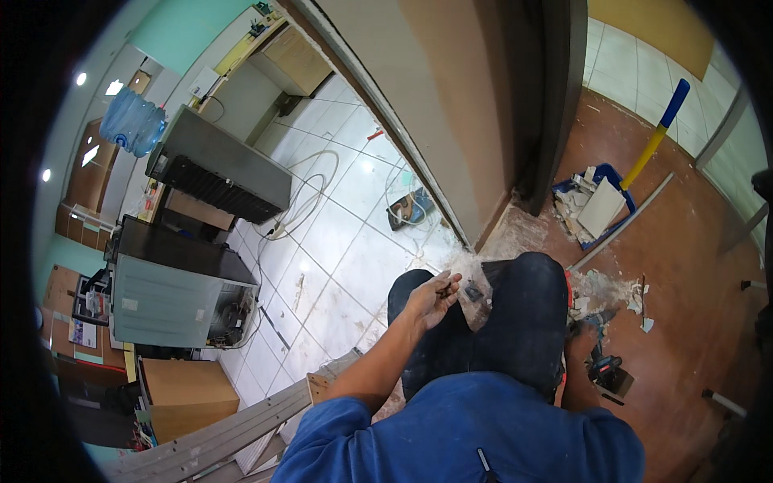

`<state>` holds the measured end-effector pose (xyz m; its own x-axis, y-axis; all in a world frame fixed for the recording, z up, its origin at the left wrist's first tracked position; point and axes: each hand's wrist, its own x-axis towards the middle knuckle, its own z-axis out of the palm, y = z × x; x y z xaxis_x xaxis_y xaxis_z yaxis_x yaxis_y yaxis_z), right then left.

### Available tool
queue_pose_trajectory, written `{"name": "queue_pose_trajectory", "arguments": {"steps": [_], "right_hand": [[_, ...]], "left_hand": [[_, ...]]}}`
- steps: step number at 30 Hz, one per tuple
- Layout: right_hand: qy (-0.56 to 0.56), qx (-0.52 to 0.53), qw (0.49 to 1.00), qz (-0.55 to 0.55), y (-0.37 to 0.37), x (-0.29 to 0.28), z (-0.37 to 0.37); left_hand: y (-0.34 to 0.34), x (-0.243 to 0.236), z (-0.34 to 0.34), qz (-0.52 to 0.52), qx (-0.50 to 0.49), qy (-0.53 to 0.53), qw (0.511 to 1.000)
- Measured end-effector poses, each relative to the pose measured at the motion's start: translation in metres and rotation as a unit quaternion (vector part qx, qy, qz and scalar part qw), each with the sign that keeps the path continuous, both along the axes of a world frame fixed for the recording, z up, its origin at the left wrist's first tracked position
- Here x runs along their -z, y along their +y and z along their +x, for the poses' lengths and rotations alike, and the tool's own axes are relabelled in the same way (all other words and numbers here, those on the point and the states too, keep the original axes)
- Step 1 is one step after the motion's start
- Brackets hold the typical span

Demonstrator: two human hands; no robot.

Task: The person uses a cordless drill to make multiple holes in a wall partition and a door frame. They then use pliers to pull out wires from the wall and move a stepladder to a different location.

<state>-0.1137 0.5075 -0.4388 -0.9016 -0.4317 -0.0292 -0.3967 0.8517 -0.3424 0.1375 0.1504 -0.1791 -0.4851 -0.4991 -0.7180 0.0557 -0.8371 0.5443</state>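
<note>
My left hand is raised over my left knee, palm partly up and fingers curled. Something small and dark seems to lie in the fingers, too small to name. My right arm reaches down beside my right leg, and its hand is mostly hidden in shadow there. Close to that arm, on the brown floor, is a dark cordless power tool, perhaps a drill. Whether the right hand touches it, I cannot make out. Between my knees lies a small dark piece among dust and rubble.
A blue tub of broken tile and debris holds a yellow-and-blue handle. Beside it lies a long strip. A wall edge rises ahead. At left are a water dispenser, a fridge-like unit and a ladder.
</note>
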Motion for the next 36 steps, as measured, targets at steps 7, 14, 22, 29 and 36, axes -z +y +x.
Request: {"name": "queue_pose_trajectory", "arguments": {"steps": [7,14,22,29,36], "right_hand": [[-0.162,0.180,0.970,0.001,-0.001,-0.025,-0.026],[-0.135,0.104,0.959,0.228,0.028,-0.010,-0.034],[-0.056,0.084,0.994,0.038,0.041,-0.045,-0.030],[-0.166,0.105,0.923,-0.330,0.020,-0.175,-0.018],[-0.124,-0.138,0.968,-0.168,0.001,-0.275,-0.004]], "left_hand": [[0.019,0.001,-0.018,0.018,0.024,0.081,0.996],[0.036,0.003,-0.035,0.063,0.008,0.104,0.993],[0.043,0.007,-0.041,0.105,0.015,0.094,0.990],[0.041,-0.009,-0.083,0.139,0.014,0.039,0.989],[0.053,-0.048,-0.132,0.110,0.043,0.134,0.984]]}}
